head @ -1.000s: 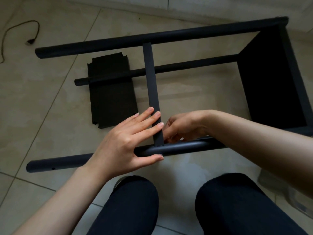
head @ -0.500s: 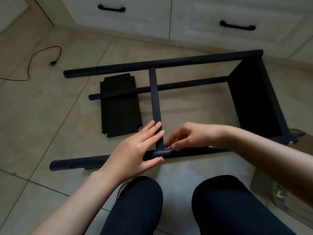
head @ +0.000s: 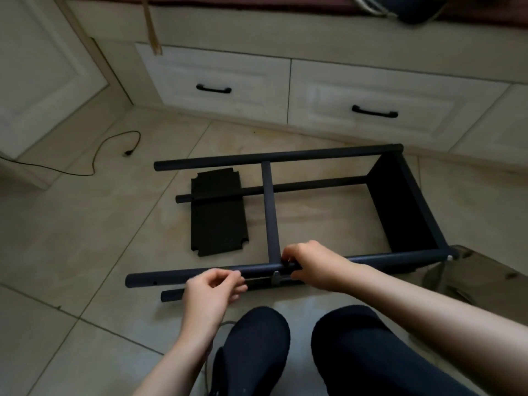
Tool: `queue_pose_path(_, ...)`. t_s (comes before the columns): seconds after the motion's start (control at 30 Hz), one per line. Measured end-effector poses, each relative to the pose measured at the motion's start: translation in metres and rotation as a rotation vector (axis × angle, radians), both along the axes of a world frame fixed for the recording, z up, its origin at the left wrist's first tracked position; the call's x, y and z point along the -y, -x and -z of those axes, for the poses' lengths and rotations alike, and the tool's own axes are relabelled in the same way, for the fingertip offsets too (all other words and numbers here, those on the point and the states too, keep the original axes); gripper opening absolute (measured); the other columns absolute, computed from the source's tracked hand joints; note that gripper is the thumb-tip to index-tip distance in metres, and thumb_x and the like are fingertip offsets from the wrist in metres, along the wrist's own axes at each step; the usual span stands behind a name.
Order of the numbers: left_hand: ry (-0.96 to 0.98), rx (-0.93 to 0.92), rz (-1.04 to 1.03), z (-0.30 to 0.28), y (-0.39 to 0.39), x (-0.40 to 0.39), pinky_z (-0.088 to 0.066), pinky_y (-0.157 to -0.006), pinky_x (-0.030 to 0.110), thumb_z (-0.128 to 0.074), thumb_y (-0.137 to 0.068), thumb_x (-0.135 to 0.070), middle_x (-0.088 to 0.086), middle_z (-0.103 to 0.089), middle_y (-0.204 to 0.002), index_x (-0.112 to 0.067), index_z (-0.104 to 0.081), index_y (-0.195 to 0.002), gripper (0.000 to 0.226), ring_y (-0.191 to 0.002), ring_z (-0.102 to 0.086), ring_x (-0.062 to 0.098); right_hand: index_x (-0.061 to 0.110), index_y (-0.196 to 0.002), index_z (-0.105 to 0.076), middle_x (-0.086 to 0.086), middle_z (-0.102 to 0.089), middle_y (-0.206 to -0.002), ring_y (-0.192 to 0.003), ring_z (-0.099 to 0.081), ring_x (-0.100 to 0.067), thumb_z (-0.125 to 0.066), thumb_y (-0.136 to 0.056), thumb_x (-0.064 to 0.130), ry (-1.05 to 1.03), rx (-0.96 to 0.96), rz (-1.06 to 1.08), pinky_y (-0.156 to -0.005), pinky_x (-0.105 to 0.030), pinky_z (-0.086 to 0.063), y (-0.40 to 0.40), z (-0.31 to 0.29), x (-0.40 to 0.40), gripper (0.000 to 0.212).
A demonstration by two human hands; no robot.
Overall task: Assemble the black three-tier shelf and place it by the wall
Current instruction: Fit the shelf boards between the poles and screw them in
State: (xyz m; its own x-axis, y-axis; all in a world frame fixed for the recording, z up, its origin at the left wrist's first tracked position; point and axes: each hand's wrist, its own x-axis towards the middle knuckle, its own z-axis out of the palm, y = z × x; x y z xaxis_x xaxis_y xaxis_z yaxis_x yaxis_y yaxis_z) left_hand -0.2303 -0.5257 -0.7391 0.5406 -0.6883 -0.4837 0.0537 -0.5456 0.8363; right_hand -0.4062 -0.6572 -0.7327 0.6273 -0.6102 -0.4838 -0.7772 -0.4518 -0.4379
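the black metal shelf frame (head: 405, 207) lies on its side on the pale tiled floor (head: 85, 252), just in front of the person's knees. it has long round black poles. the near black pole (head: 200, 274) runs from left to right, and a second pole end (head: 171, 295) shows just under it. the far black pole (head: 285, 158) lies close to the white drawers (head: 228, 81). a thin black cross bar (head: 270, 210) joins the far pole to the near pole. at the right end one flat black shelf board (head: 400, 212) sits fixed between the poles.

the right hand (head: 310, 261) curls its grip around the near pole, right where the cross bar meets it. a small silver screw (head: 276, 272) shows on the pole just beside that hand.

the left hand (head: 213, 290) is in front of the near pole, a bit to the left. its fingers are curled in and the tips are pressed close to the thumb. it is too blurry to tell if that grip pinches something small.

a loose flat black shelf board (head: 218, 221) with notched corners lies on the floor inside the frame, under a thin black pole (head: 257, 190).

a black power cord (head: 114, 144) trails over the floor at the far left. the drawers have black handles (head: 213, 89).
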Motion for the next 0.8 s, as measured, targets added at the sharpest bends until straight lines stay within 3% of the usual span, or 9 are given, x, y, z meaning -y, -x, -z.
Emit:
queue_pose_path(0.1, -0.145, -0.424, -0.201, 0.008, -0.001, -0.005, -0.058, -0.073, 0.034, -0.067, -0.094, -0.015, 0.016, -0.077, -0.091, -0.004, -0.067, -0.103, 0.014, -0.084, -0.076, 0.027, 0.019, -0.120, -0.060, -0.008, -0.065, -0.113, -0.100, -0.062, -0.027, -0.059, -0.092, 0.012, 0.047, 0.001, 0.018, -0.087, -0.042, -0.054, -0.002, -0.003, -0.003, 0.029)
queue_pose_path(0.2, -0.061, -0.659, -0.409, 0.009, -0.002, 0.002, -0.054, -0.088, 0.043, -0.067, -0.093, -0.010, 0.026, -0.068, -0.114, 0.000, -0.060, -0.116, 0.026, -0.101, -0.069, 0.035, 0.018, -0.120, -0.058, -0.009, -0.064, -0.114, -0.100, -0.062, -0.030, -0.055, -0.093, 0.009, 0.051, -0.010, 0.010, -0.089, -0.045, -0.053, -0.003, -0.003, -0.007, 0.028)
queue_pose_path(0.3, 0.055, -0.712, -0.555, 0.007, -0.005, 0.016, -0.045, -0.107, 0.050, -0.065, -0.094, -0.006, 0.028, -0.058, -0.131, 0.000, -0.046, -0.139, 0.050, -0.121, -0.058, 0.039, 0.016, -0.117, -0.055, -0.010, -0.061, -0.111, -0.100, -0.058, -0.033, -0.048, -0.094, 0.003, 0.075, -0.042, 0.045, -0.099, -0.060, -0.043, -0.004, 0.000, -0.011, 0.028)
queue_pose_path(0.37, 0.086, -0.726, -0.587, 0.007, -0.004, 0.022, -0.043, -0.108, 0.053, -0.062, -0.095, -0.003, 0.028, -0.056, -0.134, -0.002, -0.037, -0.148, 0.059, -0.124, -0.056, 0.039, 0.017, -0.115, -0.054, -0.008, -0.060, -0.109, -0.103, -0.055, -0.032, -0.046, -0.094, -0.002, 0.094, -0.061, 0.088, -0.103, -0.071, -0.028, -0.006, 0.001, -0.013, 0.029)
queue_pose_path(0.43, 0.114, -0.729, -0.596, 0.006, -0.003, 0.026, -0.044, -0.108, 0.057, -0.062, -0.094, -0.002, 0.027, -0.055, -0.135, -0.003, -0.034, -0.150, 0.062, -0.125, -0.056, 0.039, 0.018, -0.113, -0.054, -0.005, -0.058, -0.107, -0.104, -0.054, -0.029, -0.049, -0.093, -0.004, 0.122, -0.068, 0.121, -0.105, -0.076, -0.022, -0.007, 0.001, -0.014, 0.030)
queue_pose_path(0.6, 0.192, -0.720, -0.584, -0.004, -0.002, 0.034, -0.052, -0.089, 0.054, -0.062, -0.094, -0.001, 0.022, -0.062, -0.125, -0.010, -0.037, -0.148, 0.061, -0.116, -0.063, 0.034, 0.021, -0.108, -0.055, -0.001, -0.057, -0.103, -0.101, -0.054, -0.024, -0.052, -0.095, 0.001, 0.132, -0.008, 0.160, -0.104, -0.075, -0.026, -0.006, -0.012, -0.009, 0.024)
queue_pose_path(0.8, 0.265, -0.696, -0.509, -0.032, -0.010, 0.042, -0.055, -0.086, 0.056, -0.062, -0.093, 0.000, 0.022, -0.061, -0.126, -0.011, -0.040, -0.144, 0.057, -0.114, -0.063, 0.035, 0.022, -0.108, -0.056, 0.002, -0.055, -0.099, -0.095, -0.055, -0.021, -0.056, -0.096, 0.015, 0.154, 0.091, 0.169, -0.096, -0.061, -0.045, -0.005, -0.035, -0.007, 0.014)
